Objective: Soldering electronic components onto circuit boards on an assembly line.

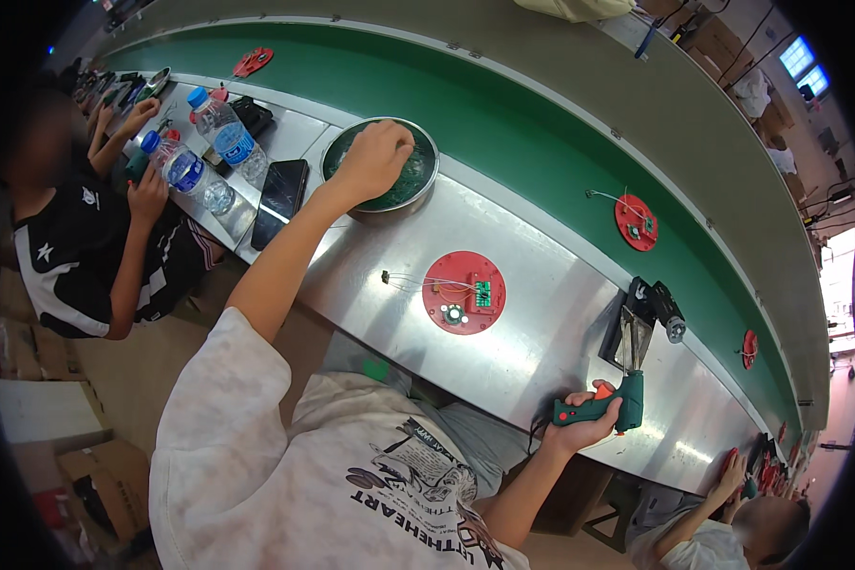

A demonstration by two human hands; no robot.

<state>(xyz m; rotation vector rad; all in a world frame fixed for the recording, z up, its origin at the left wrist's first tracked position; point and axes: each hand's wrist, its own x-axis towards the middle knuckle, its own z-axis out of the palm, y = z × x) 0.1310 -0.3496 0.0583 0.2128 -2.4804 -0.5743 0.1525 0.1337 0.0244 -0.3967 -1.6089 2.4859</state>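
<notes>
My left hand (378, 160) reaches over a round metal bowl (426, 193) at the back of the bench, its fingers bent down into it. The bowl holds small greenish pieces; whatever lies between my fingertips is hidden. Wrapped around the handle of a green pistol-shaped soldering gun (629, 399) with an orange trigger is my right hand (584, 429). The gun's metal tip points away from me, toward a black stand (627, 347). Between my hands, a red disc (451, 271) lies flat on the bench, bearing a small green circuit board, a round whitish part and thin wires running left.
Left of the bowl are a black phone (280, 201) and two water bottles (228, 142). Beyond the steel bench (361, 285) runs a green belt (532, 157) carrying another red disc (636, 223). A person (76, 247) sits at left, another (703, 537) at lower right.
</notes>
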